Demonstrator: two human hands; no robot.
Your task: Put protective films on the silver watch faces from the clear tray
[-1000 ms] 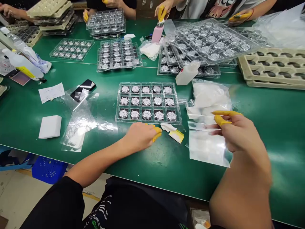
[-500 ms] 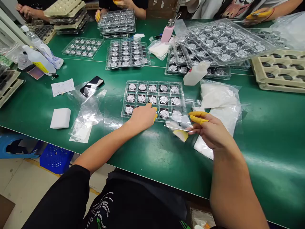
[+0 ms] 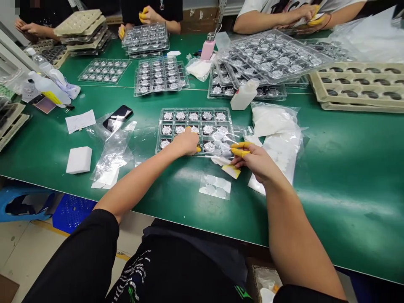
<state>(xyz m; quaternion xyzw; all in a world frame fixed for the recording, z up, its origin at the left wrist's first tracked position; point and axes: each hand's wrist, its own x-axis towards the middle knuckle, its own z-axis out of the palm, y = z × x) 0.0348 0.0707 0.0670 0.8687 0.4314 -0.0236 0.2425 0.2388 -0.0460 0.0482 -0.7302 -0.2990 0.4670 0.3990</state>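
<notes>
On the green tabletop (image 3: 334,176), the right hand (image 3: 255,162) pinches a clear film (image 3: 221,145) over the tray (image 3: 195,117), beside the left hand (image 3: 186,142), its grip unclear.

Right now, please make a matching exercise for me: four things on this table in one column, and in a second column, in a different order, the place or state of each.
Things:
1. left hand
2. right hand
3. phone
4. white block

Places or states:
A. lying on a clear bag
B. lying directly on the green table
C. resting on the clear tray
D. pinching a clear sheet

Pairs: 1-C, 2-D, 3-A, 4-B
</notes>
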